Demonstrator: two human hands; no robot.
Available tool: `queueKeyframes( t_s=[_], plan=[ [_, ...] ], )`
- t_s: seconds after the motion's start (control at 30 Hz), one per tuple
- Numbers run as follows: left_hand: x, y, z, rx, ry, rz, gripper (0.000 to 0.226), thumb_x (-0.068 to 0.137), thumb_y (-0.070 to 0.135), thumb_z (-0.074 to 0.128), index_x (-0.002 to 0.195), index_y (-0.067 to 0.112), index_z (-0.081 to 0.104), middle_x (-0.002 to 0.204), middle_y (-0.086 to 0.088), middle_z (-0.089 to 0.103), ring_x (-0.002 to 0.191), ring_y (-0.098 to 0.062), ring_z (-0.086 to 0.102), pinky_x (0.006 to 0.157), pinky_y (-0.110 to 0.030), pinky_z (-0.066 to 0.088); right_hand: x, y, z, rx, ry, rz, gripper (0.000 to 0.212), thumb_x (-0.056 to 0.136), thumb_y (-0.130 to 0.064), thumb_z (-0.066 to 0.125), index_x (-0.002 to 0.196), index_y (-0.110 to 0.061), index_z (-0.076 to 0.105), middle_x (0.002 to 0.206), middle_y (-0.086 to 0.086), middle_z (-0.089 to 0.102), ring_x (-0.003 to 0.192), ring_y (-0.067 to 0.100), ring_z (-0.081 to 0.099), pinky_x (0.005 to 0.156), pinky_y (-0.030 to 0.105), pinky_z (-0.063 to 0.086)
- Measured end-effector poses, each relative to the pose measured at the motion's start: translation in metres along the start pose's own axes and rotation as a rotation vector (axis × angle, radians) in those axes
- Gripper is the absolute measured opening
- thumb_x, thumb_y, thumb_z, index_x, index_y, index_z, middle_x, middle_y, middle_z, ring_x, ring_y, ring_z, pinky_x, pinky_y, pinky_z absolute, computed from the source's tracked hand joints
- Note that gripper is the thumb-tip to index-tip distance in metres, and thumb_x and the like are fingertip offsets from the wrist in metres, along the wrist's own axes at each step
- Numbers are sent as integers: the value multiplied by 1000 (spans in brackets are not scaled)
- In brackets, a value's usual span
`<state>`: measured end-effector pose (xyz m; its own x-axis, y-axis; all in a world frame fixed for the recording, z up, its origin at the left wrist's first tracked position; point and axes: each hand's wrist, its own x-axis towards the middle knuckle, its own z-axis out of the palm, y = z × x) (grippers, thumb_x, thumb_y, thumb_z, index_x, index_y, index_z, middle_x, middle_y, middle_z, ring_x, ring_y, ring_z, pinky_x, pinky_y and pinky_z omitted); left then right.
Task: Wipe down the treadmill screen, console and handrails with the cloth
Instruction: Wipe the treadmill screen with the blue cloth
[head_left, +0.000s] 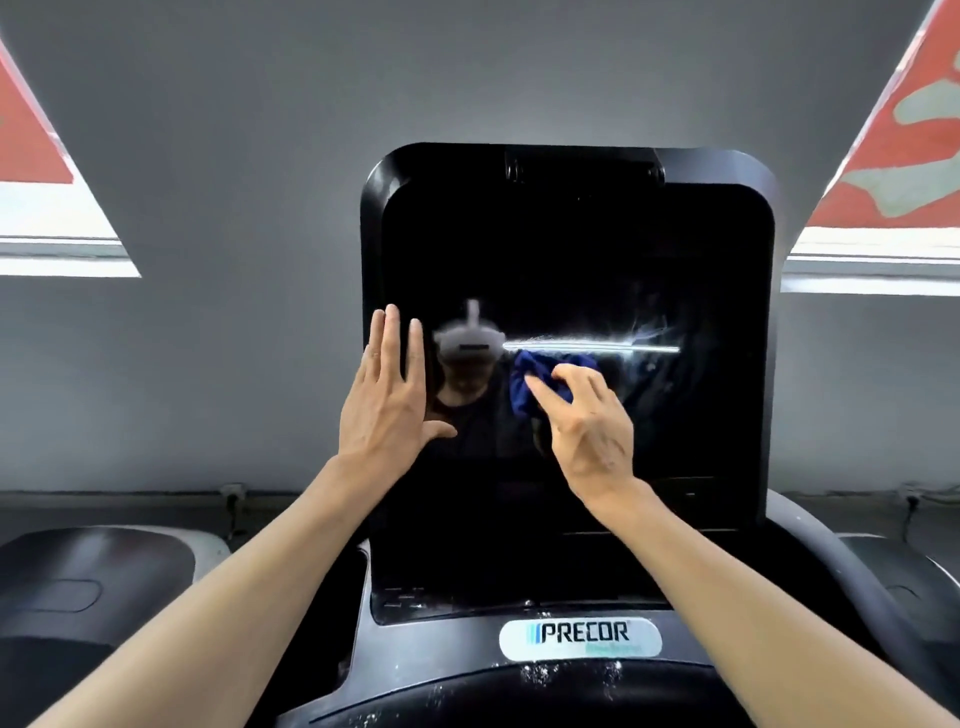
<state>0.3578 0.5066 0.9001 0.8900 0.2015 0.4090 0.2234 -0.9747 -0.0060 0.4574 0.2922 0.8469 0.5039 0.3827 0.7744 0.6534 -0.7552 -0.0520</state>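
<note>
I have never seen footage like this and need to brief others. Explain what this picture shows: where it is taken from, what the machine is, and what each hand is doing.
The one picture comes from a camera worn on the person's head, looking forward and down, so both bare arms reach in from below. The machine is a treadmill; its dark screen is switched off and reflects the wearer. Below it sits the console with a Precor badge and white specks. The left hand lies flat and open at the screen's left edge. The right hand holds a bunched blue cloth against the glass.

Glossy black glass screen (571, 270), smeared; soft blue cloth (530, 382); smooth black plastic console (441, 654), speckled with white dust
</note>
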Motion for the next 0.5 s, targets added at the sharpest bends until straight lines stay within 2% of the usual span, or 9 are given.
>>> queueKeyframes(
  t_s=[0.1,0.17,0.23,0.3,0.4,0.47,0.5],
  plan=[
    [-20,9,8,14,-89,-42,147,62,76,76,157,-6,-2,165,-28,-8,155,-37,-12,127,-43,13,27,2,-3,-1,-39,-125,35,88,-6,61,118,-22,73,112,5,63,102,25,58,72,38,55],
    [-31,14,17,36,-99,-49,150,59,78,76,155,-11,2,164,-31,1,154,-41,-7,128,-45,11,38,17,-12,16,-18,13,36,87,-6,68,119,-22,73,112,4,63,103,24,58,64,37,56],
    [-38,17,25,44,-99,-52,152,57,78,76,154,-13,5,164,-32,8,154,-43,-6,128,-45,8,21,22,-18,51,16,161,37,88,-8,69,121,-24,72,114,2,62,107,23,56,64,37,57],
    [-40,17,29,41,-95,-51,153,54,79,77,154,-13,7,163,-32,9,154,-44,-6,128,-46,7,-12,3,-15,57,-15,103,38,86,-7,70,120,-23,72,112,2,63,104,22,57,70,36,56],
    [-42,17,30,82,-71,-18,152,48,80,79,154,-11,19,161,-35,14,153,-46,1,124,-50,22,-17,-15,-4,90,-118,-112,41,82,-3,75,118,-22,73,106,2,63,98,21,58,67,31,55],
    [-46,14,27,101,-75,7,150,48,82,78,156,-4,19,163,-34,11,154,-45,-2,120,-47,33,8,-5,-8,87,-129,-98,41,83,-5,76,119,-22,72,105,1,61,96,21,58,62,33,55],
    [-47,12,27,125,-90,19,149,50,84,75,158,-1,16,163,-32,8,154,-44,-5,120,-45,34,14,2,-12,91,-114,-10,41,83,-6,76,120,-23,71,106,1,60,98,21,57,59,34,55]
  ],
)
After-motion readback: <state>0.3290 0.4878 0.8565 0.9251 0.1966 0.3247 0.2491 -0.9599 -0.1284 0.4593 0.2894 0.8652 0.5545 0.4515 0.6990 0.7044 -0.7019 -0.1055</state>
